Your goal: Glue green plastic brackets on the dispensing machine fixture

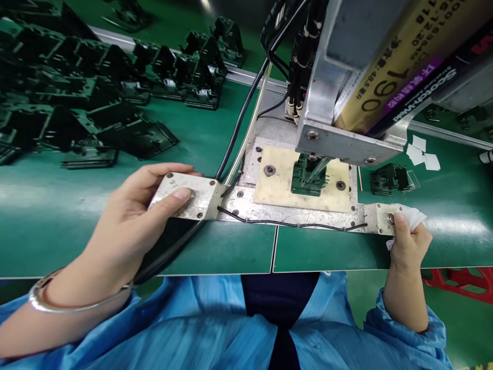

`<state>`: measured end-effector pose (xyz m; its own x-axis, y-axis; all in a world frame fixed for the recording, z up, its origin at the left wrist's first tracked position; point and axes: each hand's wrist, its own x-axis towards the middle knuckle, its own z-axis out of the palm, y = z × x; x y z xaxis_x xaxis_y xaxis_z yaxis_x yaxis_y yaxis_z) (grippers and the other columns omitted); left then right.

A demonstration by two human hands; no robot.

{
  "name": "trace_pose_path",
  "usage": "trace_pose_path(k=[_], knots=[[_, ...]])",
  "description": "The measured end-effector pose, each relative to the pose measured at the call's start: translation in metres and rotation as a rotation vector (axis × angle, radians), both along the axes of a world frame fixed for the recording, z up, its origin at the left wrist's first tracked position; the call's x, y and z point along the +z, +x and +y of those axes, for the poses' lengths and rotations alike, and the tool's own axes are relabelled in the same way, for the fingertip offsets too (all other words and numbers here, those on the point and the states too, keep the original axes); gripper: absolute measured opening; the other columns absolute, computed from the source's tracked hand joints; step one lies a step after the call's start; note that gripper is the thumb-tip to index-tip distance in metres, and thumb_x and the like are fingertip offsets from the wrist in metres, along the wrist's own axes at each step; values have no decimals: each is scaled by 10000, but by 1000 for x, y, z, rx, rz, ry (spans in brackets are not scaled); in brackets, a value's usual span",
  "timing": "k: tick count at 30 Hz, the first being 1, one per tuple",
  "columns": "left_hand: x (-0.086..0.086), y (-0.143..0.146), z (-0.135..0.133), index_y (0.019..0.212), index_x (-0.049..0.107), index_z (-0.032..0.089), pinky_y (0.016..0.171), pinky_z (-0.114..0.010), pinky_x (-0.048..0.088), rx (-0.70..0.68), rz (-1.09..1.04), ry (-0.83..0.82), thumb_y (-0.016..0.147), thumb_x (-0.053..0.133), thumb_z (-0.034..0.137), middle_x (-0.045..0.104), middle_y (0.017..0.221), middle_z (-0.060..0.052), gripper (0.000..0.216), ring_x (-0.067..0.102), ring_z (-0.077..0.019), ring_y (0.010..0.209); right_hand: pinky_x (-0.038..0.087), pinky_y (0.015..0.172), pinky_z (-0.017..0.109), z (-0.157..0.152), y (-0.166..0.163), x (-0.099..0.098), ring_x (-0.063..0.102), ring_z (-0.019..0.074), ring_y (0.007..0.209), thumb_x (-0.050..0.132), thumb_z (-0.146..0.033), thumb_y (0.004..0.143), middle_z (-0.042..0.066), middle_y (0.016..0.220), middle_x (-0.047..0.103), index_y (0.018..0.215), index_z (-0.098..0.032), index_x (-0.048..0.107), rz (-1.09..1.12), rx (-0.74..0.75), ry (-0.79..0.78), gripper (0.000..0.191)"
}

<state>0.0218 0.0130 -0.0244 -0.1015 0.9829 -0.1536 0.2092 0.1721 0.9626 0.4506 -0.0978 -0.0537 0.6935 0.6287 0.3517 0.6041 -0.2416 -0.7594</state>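
My left hand (140, 216) wraps round a metal button box (204, 198) at the left end of the fixture, its thumb on the button. At the other end, my right hand (411, 241) closes round a smaller button box (379, 218), thumb against its round button. A crumpled white wipe (415, 218) is tucked in that hand. Between the hands, a green circuit board (304, 187) sits in a cream holder plate (269, 192) screwed to the metal base. Above it, a clear dispensing nozzle (318, 168) slants down to the board from a glue cartridge (381, 87) in a metal bracket.
Rows of dark green board assemblies (162, 67) cover the left of the green bench (231, 252). Another assembly (389, 180) and several white paper squares (423, 154) lie at right. Black cables (246, 103) run beside the machine. Below the bench is a red plastic stool (462, 282).
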Motion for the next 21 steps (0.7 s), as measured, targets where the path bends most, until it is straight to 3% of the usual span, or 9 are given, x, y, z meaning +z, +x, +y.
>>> trace_pose_path(k=[9, 14, 21], knots=[[-4, -4, 0, 1183, 682, 242, 725, -213, 497, -30, -11, 35, 758, 833, 513, 700, 1021, -29, 526, 618, -165, 861, 501, 591, 365, 3, -3, 3, 613, 280, 655, 697, -805, 707, 49, 594, 578, 648, -158, 680, 4, 2, 2, 650], [-3, -3, 1, 1185, 678, 244, 734, -216, 510, -26, -33, 13, 723, 849, 565, 709, 1039, -40, 587, 630, -180, 885, 506, 644, 387, 1, -2, -1, 640, 305, 714, 739, -782, 697, 81, 671, 647, 745, -128, 747, 56, -2, 11, 655], [1, -3, 0, 1190, 654, 258, 753, -232, 519, -29, 10, -47, 756, 805, 578, 704, 1089, -39, 560, 637, -204, 937, 431, 544, 334, -4, 1, -5, 578, 259, 633, 753, -788, 682, 83, 633, 628, 706, -118, 737, 81, -29, -38, 670]])
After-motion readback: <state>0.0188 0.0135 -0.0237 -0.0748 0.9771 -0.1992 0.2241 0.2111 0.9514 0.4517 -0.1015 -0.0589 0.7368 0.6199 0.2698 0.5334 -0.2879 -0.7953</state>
